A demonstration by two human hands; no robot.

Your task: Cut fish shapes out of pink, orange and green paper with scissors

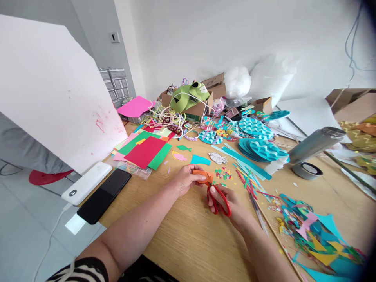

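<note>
Between the thumb and fingers of my left hand [187, 180] is a small piece of orange paper [200, 173]. My right hand [225, 199] grips red-handled scissors [226, 205], whose blades meet the paper's right end. Just beyond my hands lie a green paper fish [184, 148], a pink paper fish [179, 156], a blue paper rectangle [200, 159] and a white fish cutout with drawn lines [217, 158]. Small coloured paper bits [223, 173] are scattered right of the orange paper. The scissor tips are partly hidden by the paper.
Coloured sheets [147, 150] are stacked at left, near a black phone [104, 196] and white power bank [86, 183]. Turquoise wavy discs [261, 149], a steel flask [317, 144] and its lid [307, 170] stand right. Paper scraps [320, 235] heap at front right, beside a thin stick [276, 237].
</note>
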